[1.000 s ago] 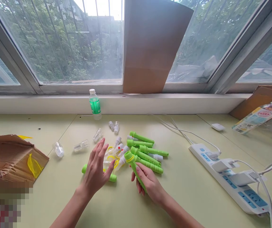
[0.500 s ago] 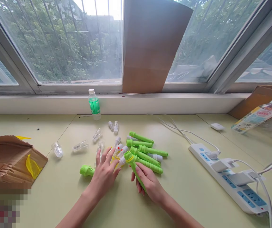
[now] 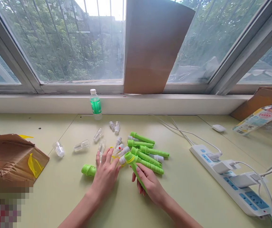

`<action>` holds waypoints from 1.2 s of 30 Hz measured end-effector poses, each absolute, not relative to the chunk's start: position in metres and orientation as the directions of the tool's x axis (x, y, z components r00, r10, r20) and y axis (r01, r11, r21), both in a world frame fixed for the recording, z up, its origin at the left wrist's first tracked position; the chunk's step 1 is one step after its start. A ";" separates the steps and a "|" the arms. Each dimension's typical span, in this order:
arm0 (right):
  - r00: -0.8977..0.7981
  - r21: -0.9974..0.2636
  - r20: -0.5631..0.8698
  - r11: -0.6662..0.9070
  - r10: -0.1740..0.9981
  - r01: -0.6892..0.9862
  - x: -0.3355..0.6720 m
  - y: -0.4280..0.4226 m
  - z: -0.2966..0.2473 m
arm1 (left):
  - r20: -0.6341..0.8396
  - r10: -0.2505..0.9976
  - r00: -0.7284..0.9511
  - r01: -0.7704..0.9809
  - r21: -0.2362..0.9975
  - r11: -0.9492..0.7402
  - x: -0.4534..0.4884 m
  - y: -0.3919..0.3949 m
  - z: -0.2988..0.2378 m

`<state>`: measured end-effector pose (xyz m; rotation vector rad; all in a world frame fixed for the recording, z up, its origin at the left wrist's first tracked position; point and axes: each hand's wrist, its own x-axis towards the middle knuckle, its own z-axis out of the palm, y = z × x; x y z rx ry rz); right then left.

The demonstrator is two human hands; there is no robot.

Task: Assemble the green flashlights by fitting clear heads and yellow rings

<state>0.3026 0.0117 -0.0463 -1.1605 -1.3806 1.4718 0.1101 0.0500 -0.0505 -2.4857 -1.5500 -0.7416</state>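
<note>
My right hand (image 3: 150, 183) is wrapped round a green plastic handle (image 3: 132, 163), threaded end pointing up and away. My left hand (image 3: 106, 175) lies flat with fingers spread over small yellow rings and white-tipped parts in the middle of the table, its palm covering part of another green handle (image 3: 88, 170). Just beyond my hands lies a pile of several green handles (image 3: 147, 152). Clear plastic caps (image 3: 81, 145) are scattered to the left and behind.
A torn cardboard box (image 3: 10, 158) with yellow pieces sits at the left. A green-labelled bottle (image 3: 95, 104) stands by the window sill. A white power strip (image 3: 231, 177) with plugs and cables runs along the right. Cardboard (image 3: 152, 47) leans on the window.
My left hand has come down from a raised, spread pose onto the small parts and slid a little right. The right hand with the handle has stayed put.
</note>
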 end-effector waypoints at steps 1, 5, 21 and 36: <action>-0.270 -0.995 -0.101 -0.094 0.958 0.039 0.303 0.012 -0.047 | 0.474 0.807 0.353 0.865 0.163 -0.475 0.110 0.050 -0.050; -0.263 -0.994 -0.107 -0.103 0.959 0.030 0.303 0.012 -0.047 | 0.541 0.780 0.314 0.852 0.201 -0.483 0.109 0.049 -0.045; -0.256 -0.996 -0.088 -0.080 0.963 0.041 0.304 0.012 -0.047 | 0.577 0.805 0.140 0.646 0.563 -0.516 0.102 0.050 -0.047; -0.247 -0.981 -0.037 0.012 0.968 0.194 0.305 0.011 -0.047 | 0.471 0.867 0.165 0.507 0.713 -0.484 0.103 0.046 -0.036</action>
